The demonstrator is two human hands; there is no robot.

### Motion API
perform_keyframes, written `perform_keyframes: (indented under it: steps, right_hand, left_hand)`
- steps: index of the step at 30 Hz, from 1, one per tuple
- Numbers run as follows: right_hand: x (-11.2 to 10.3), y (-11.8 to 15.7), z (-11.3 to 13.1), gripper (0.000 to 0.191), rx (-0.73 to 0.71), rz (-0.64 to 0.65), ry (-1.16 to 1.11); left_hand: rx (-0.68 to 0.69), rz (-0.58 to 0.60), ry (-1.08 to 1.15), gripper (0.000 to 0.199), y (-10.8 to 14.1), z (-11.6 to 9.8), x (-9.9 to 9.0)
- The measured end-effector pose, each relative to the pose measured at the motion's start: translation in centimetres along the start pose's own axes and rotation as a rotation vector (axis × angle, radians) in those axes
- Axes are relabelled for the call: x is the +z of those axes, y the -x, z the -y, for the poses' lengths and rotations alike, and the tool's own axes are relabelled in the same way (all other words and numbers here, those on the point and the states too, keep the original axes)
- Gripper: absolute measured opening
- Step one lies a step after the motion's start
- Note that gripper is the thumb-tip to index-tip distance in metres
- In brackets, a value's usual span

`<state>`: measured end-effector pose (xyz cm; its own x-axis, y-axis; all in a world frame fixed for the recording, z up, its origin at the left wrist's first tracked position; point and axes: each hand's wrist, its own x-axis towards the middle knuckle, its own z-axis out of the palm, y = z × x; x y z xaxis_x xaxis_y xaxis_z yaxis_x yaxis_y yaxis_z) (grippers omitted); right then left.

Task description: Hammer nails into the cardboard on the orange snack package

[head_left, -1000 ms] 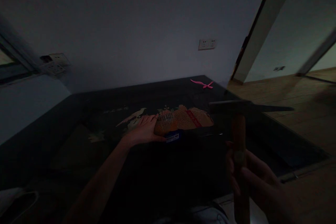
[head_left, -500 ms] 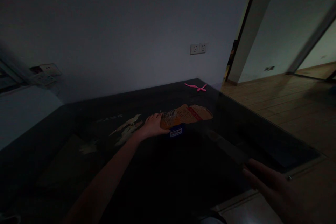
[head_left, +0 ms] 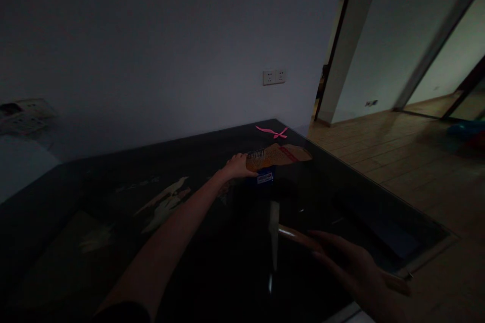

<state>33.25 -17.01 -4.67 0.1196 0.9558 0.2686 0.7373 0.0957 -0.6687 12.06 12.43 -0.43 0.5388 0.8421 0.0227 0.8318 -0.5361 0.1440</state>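
My left hand (head_left: 238, 165) stretches out across the dark glossy table, closed on the near end of a brown printed packet (head_left: 278, 156) with black lettering and a red band. Under the packet, right by the thumb, shows a small blue box (head_left: 265, 176) with a white label; whether the hand touches it too I cannot tell. At lower right, my right hand (head_left: 354, 265) is wrapped round the wooden handle of a hammer (head_left: 295, 236). Its pale metal head is over the table, in front of the box. Dim light hides much of the fingers.
A pink ribbon (head_left: 275, 133) lies at the table's far corner. A dark flat slab (head_left: 379, 224) rests on the right side of the table (head_left: 322, 192). Behind stands a wall with sockets (head_left: 274, 77). Pale streaks show on the tabletop at left.
My right hand has swung the hammer, blurred before, leftward, so its head and handle now show plainly. My left hand still holds the packet, whose far end has tipped slightly; the view has turned right.
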Motion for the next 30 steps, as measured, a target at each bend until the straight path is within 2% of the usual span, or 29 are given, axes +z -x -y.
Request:
perform_keyframes:
  steps: [5,11,16,19,22,25,27,30]
  right_hand:
    - [0.7,-3.5,0.5,0.029,-0.133,0.133,0.15]
    - [2.2,-8.3,2.2,0.023,-0.287,0.327,0.274]
    - [3.7,-10.9,2.1,0.02,-0.338,0.372,0.276]
    - [4.1,-12.0,1.8,0.021,-0.357,0.388,0.282]
    - [4.4,-12.9,1.4,0.024,-0.378,0.399,0.294]
    - [4.8,-13.7,1.0,0.026,-0.399,0.414,0.307]
    - [5.2,-14.3,0.8,0.026,-0.411,0.427,0.313]
    - [5.8,-15.1,0.6,0.027,-0.422,0.448,0.317]
  left_hand:
    - [-0.036,-0.003,0.01,0.089,-0.6,0.0,0.0]
    - [-0.046,0.007,0.007,0.089,0.0,0.5,-0.7]
    - [-0.016,-0.069,0.057,0.114,1.2,0.9,-0.9]
    - [-0.027,-0.12,0.106,0.112,2.8,1.7,-1.1]
    - [-0.041,-0.263,0.186,0.081,5.9,2.8,-1.3]
    - [-0.01,-0.405,0.322,0.039,10.7,3.4,-1.1]
    - [0.017,-0.422,0.414,0.025,14.5,3.1,-0.3]
    - [0.059,-0.331,0.485,0.019,19.9,2.0,1.7]
